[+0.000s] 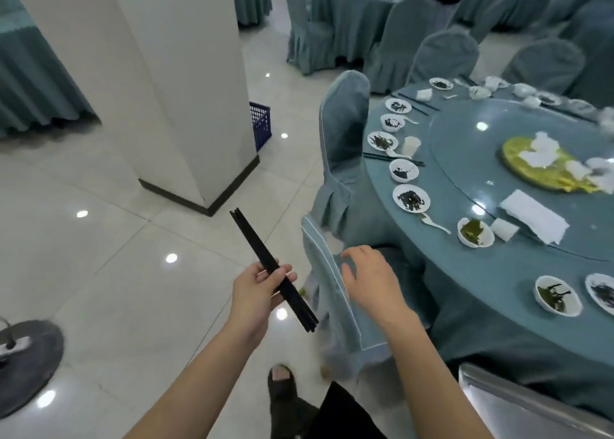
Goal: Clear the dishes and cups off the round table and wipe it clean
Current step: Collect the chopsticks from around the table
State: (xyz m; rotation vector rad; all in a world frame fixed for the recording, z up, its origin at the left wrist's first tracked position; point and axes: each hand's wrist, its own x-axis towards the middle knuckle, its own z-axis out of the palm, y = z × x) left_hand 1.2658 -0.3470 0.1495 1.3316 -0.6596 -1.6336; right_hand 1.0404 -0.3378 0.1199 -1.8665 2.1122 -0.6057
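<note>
chopsticks (272, 269) black | tablecloth (498, 272) teal | bowls (411, 198) white | crate (260, 124) blue

Landmark: square white pillar (172, 83) with dark baseboard, standing on glossy pale tile floor (99, 246) showing ceiling-light glare spots. Blue plastic crate (260, 124) just behind pillar's right edge. Teal-covered chairs (345, 129) right of pillar; more beyond it, farther back. Teal draped cloth (30, 73) left of pillar. Dark round stand base (26, 355) on floor, lower left of pillar.
</note>
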